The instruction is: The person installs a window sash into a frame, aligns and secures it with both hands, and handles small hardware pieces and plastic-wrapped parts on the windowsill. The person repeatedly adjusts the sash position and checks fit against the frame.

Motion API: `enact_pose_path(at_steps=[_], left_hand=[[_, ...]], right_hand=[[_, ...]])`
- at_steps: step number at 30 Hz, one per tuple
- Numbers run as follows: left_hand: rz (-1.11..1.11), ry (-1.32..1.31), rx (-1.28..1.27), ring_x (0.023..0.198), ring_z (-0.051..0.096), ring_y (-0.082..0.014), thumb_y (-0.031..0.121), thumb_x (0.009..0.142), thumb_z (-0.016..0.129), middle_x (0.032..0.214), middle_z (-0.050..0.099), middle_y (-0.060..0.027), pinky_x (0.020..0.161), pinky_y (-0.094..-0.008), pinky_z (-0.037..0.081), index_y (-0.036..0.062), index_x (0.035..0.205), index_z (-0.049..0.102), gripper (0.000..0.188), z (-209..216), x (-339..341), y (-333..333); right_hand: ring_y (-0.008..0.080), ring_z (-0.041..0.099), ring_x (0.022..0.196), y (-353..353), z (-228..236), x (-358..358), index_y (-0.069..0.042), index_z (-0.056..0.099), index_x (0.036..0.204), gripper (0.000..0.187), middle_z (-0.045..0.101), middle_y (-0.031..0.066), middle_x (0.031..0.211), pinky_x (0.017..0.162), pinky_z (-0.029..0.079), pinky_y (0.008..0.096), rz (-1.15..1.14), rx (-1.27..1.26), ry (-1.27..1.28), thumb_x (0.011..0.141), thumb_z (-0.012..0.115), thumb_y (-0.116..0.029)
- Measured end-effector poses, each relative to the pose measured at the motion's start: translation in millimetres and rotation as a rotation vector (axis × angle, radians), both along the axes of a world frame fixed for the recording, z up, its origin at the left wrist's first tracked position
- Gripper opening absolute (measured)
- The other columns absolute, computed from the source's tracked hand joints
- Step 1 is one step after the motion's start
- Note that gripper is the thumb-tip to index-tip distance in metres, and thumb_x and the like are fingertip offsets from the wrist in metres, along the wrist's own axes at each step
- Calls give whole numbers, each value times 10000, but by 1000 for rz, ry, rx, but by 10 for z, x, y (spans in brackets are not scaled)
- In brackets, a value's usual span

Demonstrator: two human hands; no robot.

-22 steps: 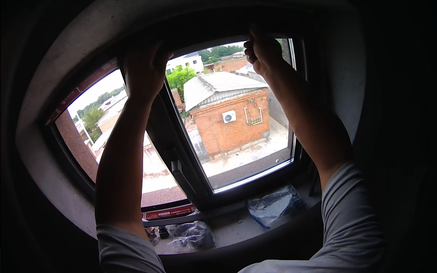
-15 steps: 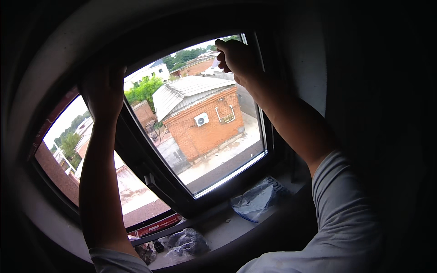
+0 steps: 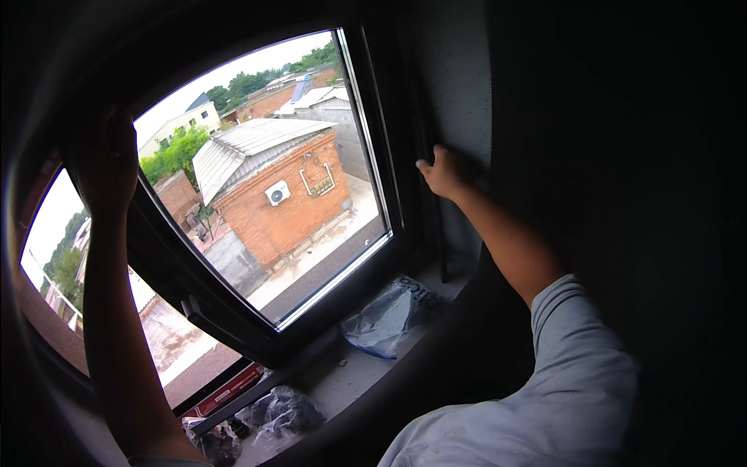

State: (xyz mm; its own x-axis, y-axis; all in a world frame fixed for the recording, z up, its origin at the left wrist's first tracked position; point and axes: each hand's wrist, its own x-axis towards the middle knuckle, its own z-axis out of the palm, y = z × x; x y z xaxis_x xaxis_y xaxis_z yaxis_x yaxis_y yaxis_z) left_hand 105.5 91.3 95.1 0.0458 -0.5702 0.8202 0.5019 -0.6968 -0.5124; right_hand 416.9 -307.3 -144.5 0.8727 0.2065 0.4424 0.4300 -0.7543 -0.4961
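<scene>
My left hand (image 3: 105, 167) is raised against the dark window frame (image 3: 171, 249) at the upper left. Its fingers are lost in shadow, so I cannot see how they are bent. On the other side, my right hand (image 3: 449, 173) is beside the window's right edge, thumb and forefinger apart. Close to it a thin dark strip (image 3: 438, 241) stands upright, its lower end on the sill; whether the fingers touch it is unclear. Between my arms is the large window pane (image 3: 280, 179), with a dark handle (image 3: 192, 309) on the upright at its left.
On the window sill (image 3: 342, 381) lie a clear plastic bag (image 3: 385, 319) and crumpled plastic wrapping (image 3: 282, 412). A red strip with print (image 3: 226, 391) runs along the lower left frame. Outside is a brick building (image 3: 288, 202). A pale wall (image 3: 459, 101) borders the right side.
My right hand has come down from the top of the pane to the window's right side, its curled fingers now spreading. My left hand stays on the frame. The whole view has shifted.
</scene>
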Motion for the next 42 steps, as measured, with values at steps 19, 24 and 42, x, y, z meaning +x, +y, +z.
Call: enact_pose_path(at_steps=[19,24,42], left_hand=[[85,38,84,645,661,-144,269,931,716,803,711,-36,675,-331,572,113,1104,708,233,44,-234,106],[43,25,133,631,661,-139,254,935,707,785,710,-32,661,-326,573,117,1091,710,208,34,-6,136],[43,55,3,915,718,-225,190,881,761,1003,732,-77,834,-393,588,117,1178,670,319,-41,5,90]], right_hand=[[169,589,635,725,914,-9,11,626,819,406,599,81,642,645,486,363,467,461,-223,988,630,-358],[198,587,564,746,752,368,30,595,820,353,590,122,628,526,468,392,326,197,-363,938,724,-277],[361,685,658,734,522,322,-40,640,838,334,686,179,722,604,545,478,119,16,-661,987,632,-339]])
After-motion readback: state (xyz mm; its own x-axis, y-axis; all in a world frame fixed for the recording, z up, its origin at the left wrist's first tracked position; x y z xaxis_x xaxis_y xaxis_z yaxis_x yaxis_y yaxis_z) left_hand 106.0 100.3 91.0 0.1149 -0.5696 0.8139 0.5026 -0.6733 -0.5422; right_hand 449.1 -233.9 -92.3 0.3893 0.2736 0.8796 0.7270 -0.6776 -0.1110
